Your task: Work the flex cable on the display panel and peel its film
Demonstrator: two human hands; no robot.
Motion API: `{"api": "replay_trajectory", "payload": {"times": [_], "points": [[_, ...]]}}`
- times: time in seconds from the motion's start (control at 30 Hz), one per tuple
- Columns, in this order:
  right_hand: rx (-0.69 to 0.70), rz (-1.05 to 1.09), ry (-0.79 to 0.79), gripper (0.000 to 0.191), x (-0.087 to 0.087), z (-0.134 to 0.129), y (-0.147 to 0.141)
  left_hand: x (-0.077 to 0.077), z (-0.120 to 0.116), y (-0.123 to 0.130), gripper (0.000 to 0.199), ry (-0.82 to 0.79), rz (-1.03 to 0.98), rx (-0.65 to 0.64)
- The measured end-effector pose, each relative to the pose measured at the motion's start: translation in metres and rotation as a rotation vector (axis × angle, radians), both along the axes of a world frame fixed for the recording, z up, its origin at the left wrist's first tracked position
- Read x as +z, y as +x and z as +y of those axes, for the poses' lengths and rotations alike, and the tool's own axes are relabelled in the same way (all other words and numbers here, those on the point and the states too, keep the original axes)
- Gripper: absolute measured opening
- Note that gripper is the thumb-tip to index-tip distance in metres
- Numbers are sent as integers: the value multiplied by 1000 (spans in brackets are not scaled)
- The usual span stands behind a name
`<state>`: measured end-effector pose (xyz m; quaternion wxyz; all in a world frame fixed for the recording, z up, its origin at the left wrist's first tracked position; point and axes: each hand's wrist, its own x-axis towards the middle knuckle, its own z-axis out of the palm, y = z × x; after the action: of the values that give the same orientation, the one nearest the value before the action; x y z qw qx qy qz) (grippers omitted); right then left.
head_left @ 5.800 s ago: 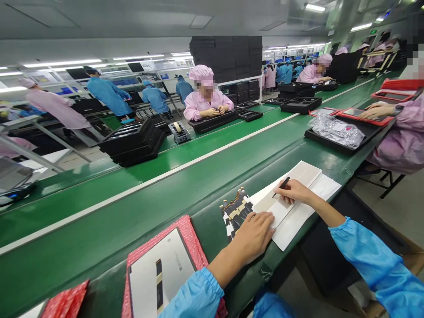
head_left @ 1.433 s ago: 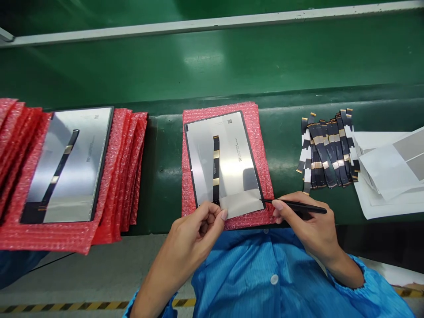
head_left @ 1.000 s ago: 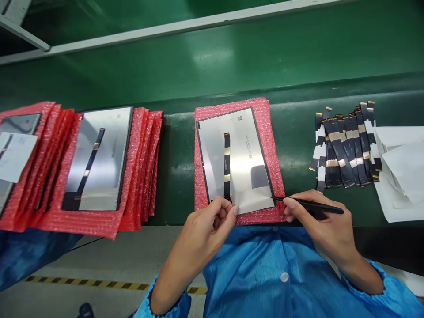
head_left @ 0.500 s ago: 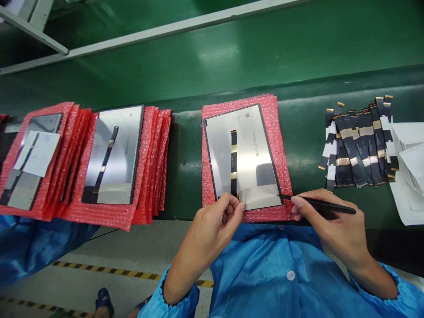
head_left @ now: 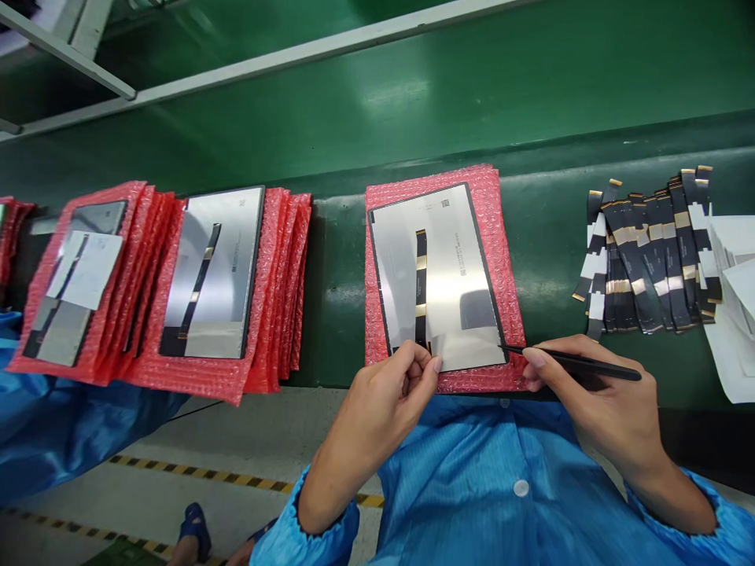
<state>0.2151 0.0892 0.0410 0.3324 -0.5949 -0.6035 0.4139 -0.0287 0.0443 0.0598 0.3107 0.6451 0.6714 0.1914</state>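
A silver display panel [head_left: 442,314] lies tilted on a stack of pink bubble-wrap sheets [head_left: 508,275] in the middle. A black flex cable [head_left: 421,283] with gold bands runs up the panel's back. My left hand [head_left: 392,393] is pinched at the panel's lower edge, near the cable's bottom end; what its fingers hold is too small to make out. My right hand [head_left: 602,401] grips black tweezers [head_left: 595,366], whose tip touches or nearly touches the panel's lower right corner.
Several flex cables [head_left: 652,259] lie in a pile at right, beside white sheets [head_left: 731,338]. Leftward, another panel [head_left: 215,275] rests on red bubble bags [head_left: 280,291], near a bagged panel with a paper slip [head_left: 88,271]. A person's blue sleeve [head_left: 76,432] is at lower left.
The whole view has shifted slightly, moving the scene a little to the right. Both hands, the tweezers and the panel keep nearly the same places relative to each other.
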Motion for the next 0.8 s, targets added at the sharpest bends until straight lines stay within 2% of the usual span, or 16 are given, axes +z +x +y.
{"api": "replay_trajectory", "payload": {"times": [0.4, 0.57, 0.8], "points": [[13, 4, 18, 9, -2, -1, 0, 2, -1, 5, 25, 7, 73, -1], [18, 24, -7, 4, -4, -1, 1, 2, -8, 11, 28, 67, 258, 17], [31, 28, 23, 5, -5, 0, 2, 4, -15, 8, 47, 214, 615, 57]]}}
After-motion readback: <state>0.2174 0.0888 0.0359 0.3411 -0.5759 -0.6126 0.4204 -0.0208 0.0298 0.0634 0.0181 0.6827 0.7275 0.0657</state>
